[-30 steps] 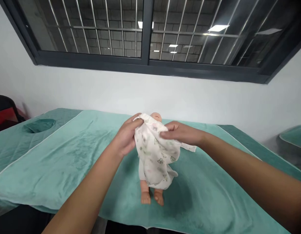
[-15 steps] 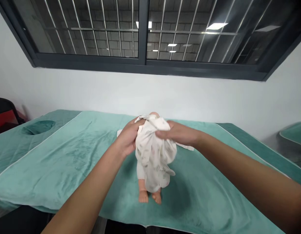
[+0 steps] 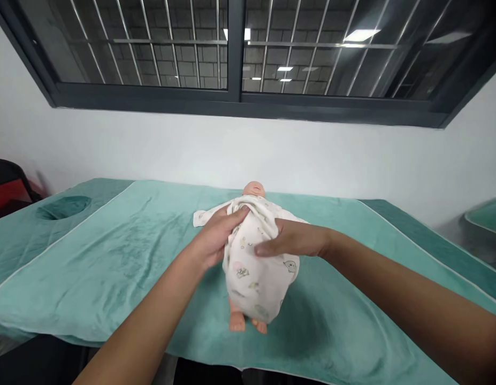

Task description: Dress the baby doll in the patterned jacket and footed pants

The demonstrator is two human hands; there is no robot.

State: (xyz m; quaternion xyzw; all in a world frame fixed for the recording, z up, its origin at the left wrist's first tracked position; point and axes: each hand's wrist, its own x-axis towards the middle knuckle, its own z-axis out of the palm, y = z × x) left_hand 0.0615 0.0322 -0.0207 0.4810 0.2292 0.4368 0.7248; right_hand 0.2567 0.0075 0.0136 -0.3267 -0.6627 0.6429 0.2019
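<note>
A baby doll (image 3: 253, 188) lies on its back on the green bed cover, its head toward the wall and its bare feet toward me. Over its torso is a white printed baby top (image 3: 258, 278), with one sleeve spread out to each side. My left hand (image 3: 215, 235) grips the top's bunched fabric near the chest, thumb over it. On the other side my right hand (image 3: 290, 238) holds the cloth, its thumb in front and its other fingers hidden. Most of the doll's body and upper legs are covered by the top.
The green cover (image 3: 123, 256) spreads over a massage bed with a face hole (image 3: 65, 207) at the left end. Behind it rises a white wall with a barred window (image 3: 234, 96). A red and black chair (image 3: 9, 187) stands far left, another green bed (image 3: 486, 219) at right.
The top has come down from the doll's face, so the head now shows. Its bunched fabric has spread flatter over the body. The hands have shifted slightly toward me.
</note>
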